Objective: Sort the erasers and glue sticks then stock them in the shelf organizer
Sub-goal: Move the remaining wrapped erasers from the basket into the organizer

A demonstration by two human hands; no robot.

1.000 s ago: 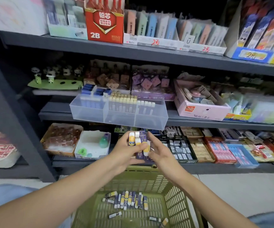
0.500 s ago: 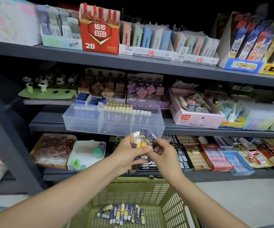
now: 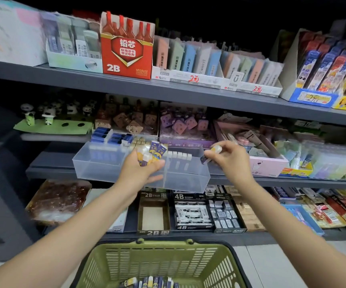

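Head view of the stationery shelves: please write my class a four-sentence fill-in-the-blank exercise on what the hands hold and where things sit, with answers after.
1. The left hand grips a ___ of glue sticks.
2. The right hand pinches ___ glue stick.
3. The clear organizer sits on the ___ shelf.
4. The basket below is ___ in colour.

Answers: bunch; one; middle; green

organizer: clear frosted plastic, smooth | basket: olive slotted plastic, matt | shelf: grey painted metal, matt | lead box: red printed cardboard, slightly glossy
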